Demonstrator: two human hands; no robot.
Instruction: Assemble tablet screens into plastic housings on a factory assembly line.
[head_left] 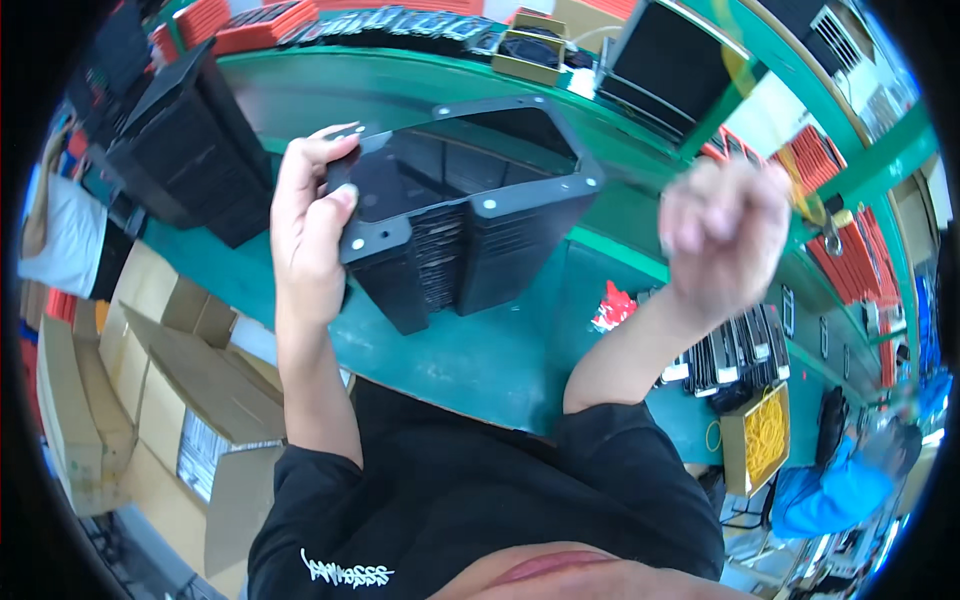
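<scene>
A stack of black trays [525,255] stands on the green bench in front of me. Its top tray [490,207] has pale round dots at its corners and a dark glossy panel [470,150] in its recess. My left hand [308,205] grips the left end of the top tray, thumb on the upper face and fingers at the far edge. To the right of the stack, my right hand [725,225] is raised in the air, apart from the trays. Its fingers look bent but are smeared by motion, so whether they hold anything cannot be made out.
Another tall black tray stack [190,150] is at the back left. Open cardboard boxes [200,370] stand at lower left. On the right lie several dark flat devices [735,350], a box of yellow rubber bands [765,440] and a red-and-white packet [615,305]. A green shelf frame [880,160] rises there.
</scene>
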